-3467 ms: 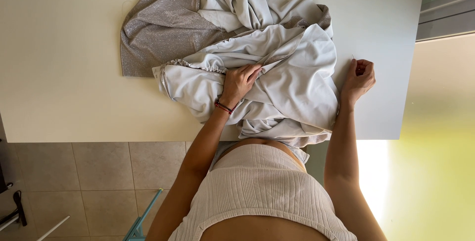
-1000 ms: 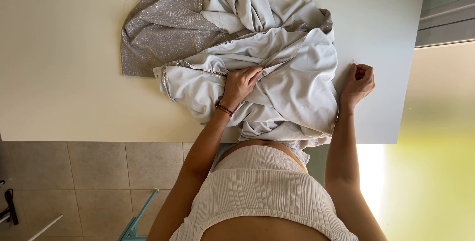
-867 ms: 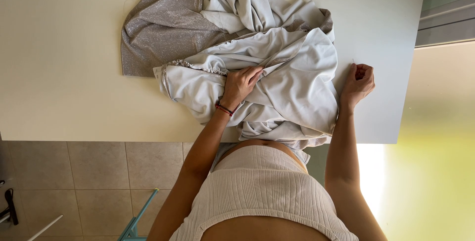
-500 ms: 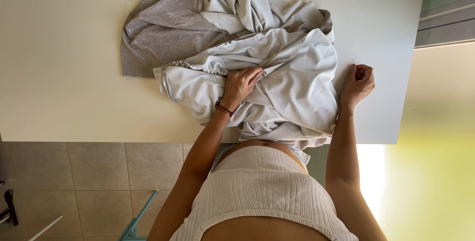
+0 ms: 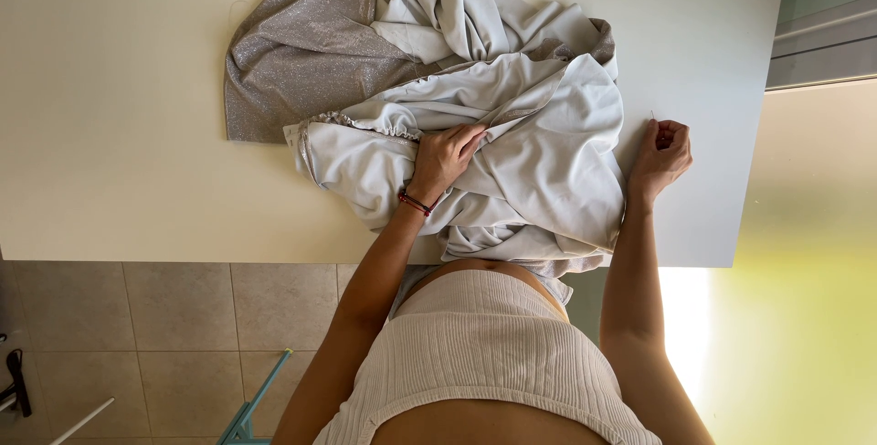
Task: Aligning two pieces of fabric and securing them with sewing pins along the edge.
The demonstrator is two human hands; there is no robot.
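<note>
Counter (image 5: pixel 119 89) first, one of them, pale and wide, and it is carrying everything. Nothing on it is shifting much: compared with a few seconds back, the bundle is lying in nearly the same folds and both hands are staying planted, so the fabric is being held steady rather than turned or fed along.

One pale grey cloth (image 5: pixel 548 162) is sitting heaped at the middle of the counter, spilling over the near edge at 6 o'clock towards the person's body. One glittery silver fabric (image 5: pixel 301 52) is spreading out from it at 10 o'clock; I cannot tell whether it is sewn to the grey piece or just lying under it.

Two hands now. The left hand (image 5: pixel 440 157) is pressing down on the centre of the grey cloth, fingers curled and pinching a fold. The right hand (image 5: pixel 662 154) is resting at 3 o'clock just off the cloth's edge, closed in a loose fist, fingertips pinched on something thin, possibly one needle (image 5: pixel 652 117), though it is too small to be sure.

One dark red bracelet (image 5: pixel 416 203) is circling the left wrist
</note>
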